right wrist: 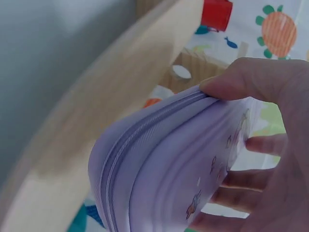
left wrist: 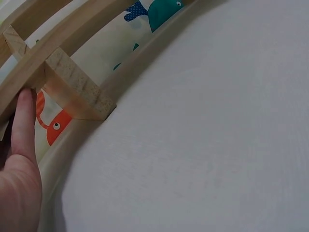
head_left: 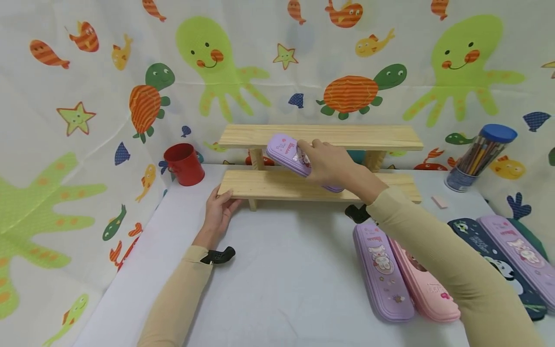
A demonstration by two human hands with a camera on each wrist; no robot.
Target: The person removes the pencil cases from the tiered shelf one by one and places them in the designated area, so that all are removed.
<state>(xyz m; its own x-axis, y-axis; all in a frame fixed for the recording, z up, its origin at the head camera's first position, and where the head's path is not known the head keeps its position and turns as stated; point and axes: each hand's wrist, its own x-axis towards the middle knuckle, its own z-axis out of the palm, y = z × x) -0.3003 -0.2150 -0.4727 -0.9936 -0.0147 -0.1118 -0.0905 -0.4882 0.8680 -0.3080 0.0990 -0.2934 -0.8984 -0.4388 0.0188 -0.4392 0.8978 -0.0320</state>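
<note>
A two-tier wooden shelf (head_left: 277,185) stands at the back of the white table. My left hand (head_left: 218,212) grips the left end of its lower board, thumb on top and fingers beneath; the left wrist view shows a finger (left wrist: 24,125) against the board's underside, beside a wooden leg (left wrist: 79,89). Above the lower board and in front of the upper one, a purple zippered pencil case (head_left: 286,153) is tilted in my right hand (head_left: 327,164). In the right wrist view my thumb presses the zipper edge of the case (right wrist: 169,164), with the other fingers along its printed face.
Right of centre lie a purple pencil case (head_left: 383,274) and a pink one (head_left: 427,289). Farther right are a dark blue panda case (head_left: 498,260) and another purple case (head_left: 522,250). A red mug (head_left: 184,164), a blue-lidded pencil pot (head_left: 479,156) and a small pink block (head_left: 439,202) flank the shelf.
</note>
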